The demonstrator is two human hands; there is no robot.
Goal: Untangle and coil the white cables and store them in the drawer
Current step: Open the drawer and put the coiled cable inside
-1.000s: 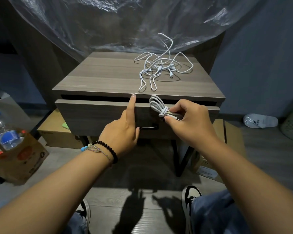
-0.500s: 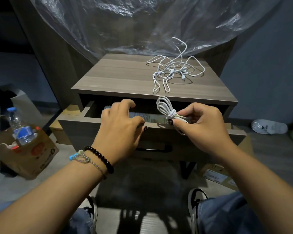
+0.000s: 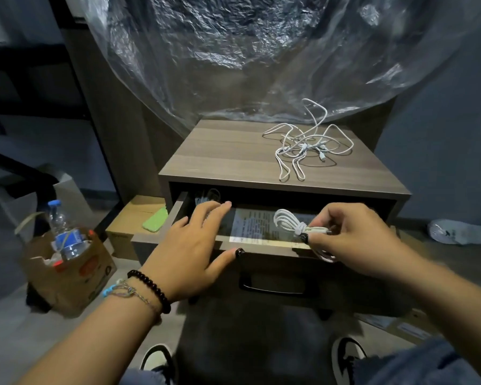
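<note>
A cardboard box (image 3: pixel 67 273) is sitting on the grey floor (image 3: pixel 9 329) at the left, holding a water bottle (image 3: pixel 63 232); the left hand (image 3: pixel 190 245) is hovering over the open drawer (image 3: pixel 264 245), fingers spread and holding nothing; printed paper (image 3: pixel 250 226) is lining the drawer bottom; the right hand (image 3: pixel 353 240) is pinching a coiled white cable (image 3: pixel 289 222) above the drawer; a tangled white cable (image 3: pixel 306 145) is lying on the wood-grain counter (image 3: pixel 220 157), toward its right rear; clear plastic sheeting (image 3: pixel 233 51) is hanging behind; a white slipper (image 3: pixel 458 232) is lying at the far right.
</note>
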